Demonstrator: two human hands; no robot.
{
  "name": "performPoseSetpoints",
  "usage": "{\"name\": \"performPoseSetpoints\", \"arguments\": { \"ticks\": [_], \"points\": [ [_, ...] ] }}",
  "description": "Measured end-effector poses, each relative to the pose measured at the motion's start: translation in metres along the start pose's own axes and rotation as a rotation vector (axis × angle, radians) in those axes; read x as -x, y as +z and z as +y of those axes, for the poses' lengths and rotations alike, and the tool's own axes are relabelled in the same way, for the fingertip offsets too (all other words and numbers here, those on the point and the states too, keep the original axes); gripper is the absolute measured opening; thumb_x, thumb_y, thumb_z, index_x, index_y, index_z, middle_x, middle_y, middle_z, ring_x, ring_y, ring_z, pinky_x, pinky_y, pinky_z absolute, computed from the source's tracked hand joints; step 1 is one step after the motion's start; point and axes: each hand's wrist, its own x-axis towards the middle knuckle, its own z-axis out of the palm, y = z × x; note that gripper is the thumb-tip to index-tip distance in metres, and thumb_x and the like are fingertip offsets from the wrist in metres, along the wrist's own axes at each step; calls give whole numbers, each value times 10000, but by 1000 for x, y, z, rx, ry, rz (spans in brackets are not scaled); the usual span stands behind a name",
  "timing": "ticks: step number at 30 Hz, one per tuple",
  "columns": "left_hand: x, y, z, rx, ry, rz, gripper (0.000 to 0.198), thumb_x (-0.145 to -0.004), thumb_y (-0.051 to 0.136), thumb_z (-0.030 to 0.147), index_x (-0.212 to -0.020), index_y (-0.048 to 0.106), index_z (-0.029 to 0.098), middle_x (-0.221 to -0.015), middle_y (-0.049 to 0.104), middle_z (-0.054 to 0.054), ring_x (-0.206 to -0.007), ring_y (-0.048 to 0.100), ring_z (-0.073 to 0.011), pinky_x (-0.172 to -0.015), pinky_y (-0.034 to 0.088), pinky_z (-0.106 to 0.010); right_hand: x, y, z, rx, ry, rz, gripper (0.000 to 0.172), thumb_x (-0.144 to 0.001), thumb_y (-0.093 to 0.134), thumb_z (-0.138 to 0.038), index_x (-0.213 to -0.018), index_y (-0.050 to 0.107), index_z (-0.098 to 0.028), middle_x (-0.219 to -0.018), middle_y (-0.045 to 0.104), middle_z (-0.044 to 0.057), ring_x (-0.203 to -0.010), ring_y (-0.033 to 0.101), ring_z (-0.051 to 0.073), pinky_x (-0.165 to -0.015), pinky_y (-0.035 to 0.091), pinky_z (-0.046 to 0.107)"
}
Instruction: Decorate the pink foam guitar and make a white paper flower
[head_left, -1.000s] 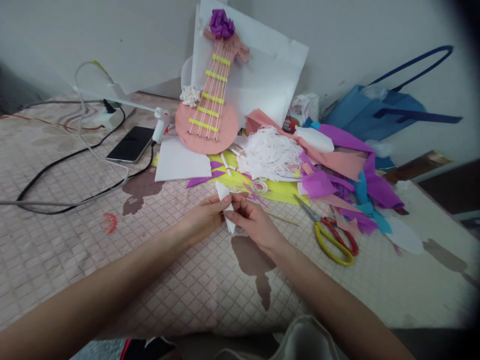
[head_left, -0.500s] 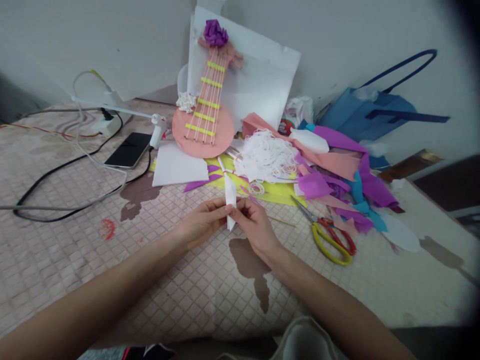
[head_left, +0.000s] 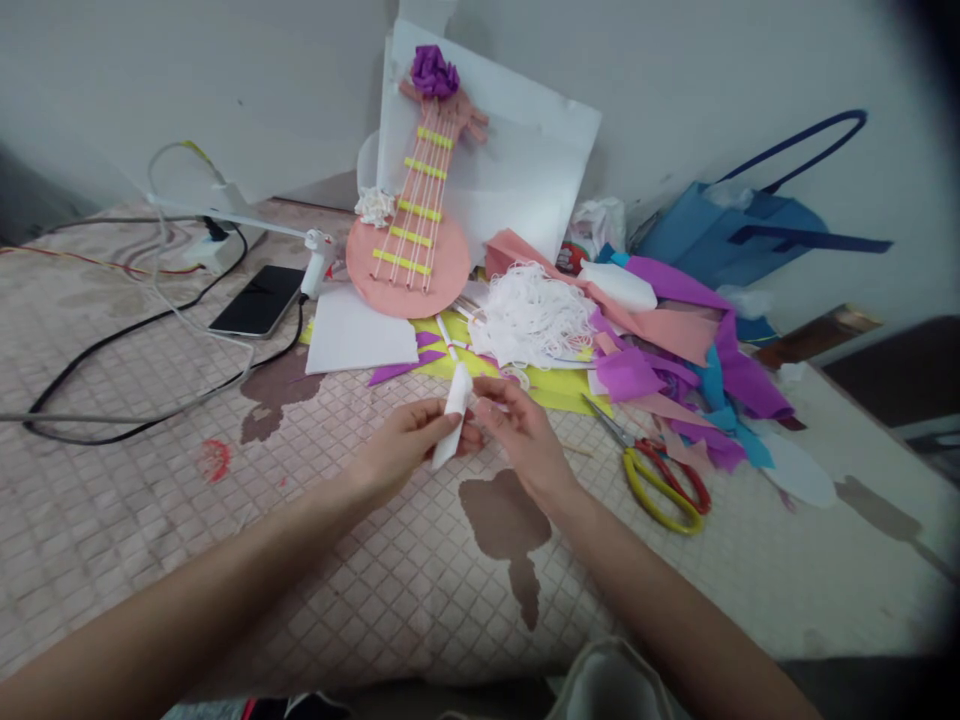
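Note:
A folded strip of white paper [head_left: 453, 412] is held tilted above the middle of the table. My left hand [head_left: 409, 435] is closed on its lower part, thumb lying across the front. At the strip's upper right edge, the thumb and forefinger of my right hand [head_left: 517, 430] are pinched together. Just beyond the paper lies a thin white stick [head_left: 445, 338] with purple marks. Farther back, a pink paper guitar [head_left: 409, 250] with yellow bars, pale strings, a purple paper flower [head_left: 434, 72] and a white flower [head_left: 375, 206] leans against a white board [head_left: 525, 150].
Yellow-and-red-handled scissors [head_left: 660, 490] lie right of my hands. Behind them are white string [head_left: 534, 315] and coloured paper scraps [head_left: 630, 375]. A phone [head_left: 259, 300], a glue gun [head_left: 315, 265] and cables are at left. A blue bag [head_left: 735, 235] stands at back right.
The white paper has gone from nearly upright to leaning, its lower end shifted left. My right fingers have moved from its front to its upper right edge.

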Motion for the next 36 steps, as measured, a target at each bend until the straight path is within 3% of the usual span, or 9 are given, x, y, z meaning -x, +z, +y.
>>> {"name": "performPoseSetpoints", "arguments": {
  "ticks": [3, 6, 12, 19, 24, 28, 32, 36],
  "points": [
    [5, 5, 0, -184, 93, -104, 221, -834, 564, 347, -766, 605, 140, -693, 600, -10, -657, 541, -117, -675, 416, -249, -1, 1, 1, -216, 147, -224, 322, -800, 580, -464, -987, 609, -203, -705, 561, -11, -599, 504, 107, -636, 450, 274],
    [8, 9, 3, -340, 174, -143, 263, -868, 496, 357, -735, 587, 149, -652, 571, -3, -649, 519, -124, -670, 402, -253, 1, 5, 2, -327, 215, -283, 375, -762, 623, -471, -1025, 615, -204, -614, 531, -35, -522, 479, 99, -566, 451, 266],
    [8, 11, 5, -374, 129, -146, 258, -849, 498, 357, -688, 546, 161, -615, 565, -6, -595, 521, -125, -605, 421, -252, 1, 7, 4, -391, 271, -271, 320, -753, 631, -459, -964, 645, -218, -587, 539, -33, -499, 502, 105, -511, 471, 263],
    [8, 8, -3, -599, 174, -47, 242, -869, 429, 295, -663, 483, 180, -565, 482, 21, -511, 474, -108, -511, 399, -230, 0, 8, 7, -429, 216, -173, 259, -747, 657, -398, -946, 648, -233, -902, 662, 24, -662, 564, 116, -616, 476, 265],
    [8, 8, -6, -641, 153, -69, 210, -862, 413, 276, -685, 480, 184, -573, 510, 14, -525, 498, -119, -530, 411, -242, -2, 7, 13, -431, 236, -66, 191, -741, 668, -373, -842, 662, -211, -804, 689, 17, -615, 508, 100, -615, 422, 241],
    [7, 8, -3, -542, 96, -130, 215, -850, 430, 310, -691, 478, 174, -599, 512, 6, -551, 503, -118, -549, 428, -245, -3, 8, 13, -506, 224, -41, 179, -724, 686, -357, -825, 656, -213, -801, 692, 5, -549, 462, 85, -557, 404, 233],
    [7, 6, -2, -585, 63, -171, 208, -855, 413, 316, -731, 481, 162, -583, 484, 26, -512, 460, -96, -513, 387, -225, -3, 9, 13, -527, 232, -36, 189, -713, 694, -360, -809, 647, -205, -806, 695, 6, -495, 445, 72, -504, 385, 224],
    [6, 4, -3, -546, 9, -162, 176, -852, 404, 308, -765, 450, 162, -596, 502, 29, -537, 487, -100, -540, 414, -235, -2, 10, 17, -481, 180, -15, 178, -736, 678, -358, -827, 662, -205, -798, 696, 11, -583, 533, 102, -605, 443, 251]
  ]
}}
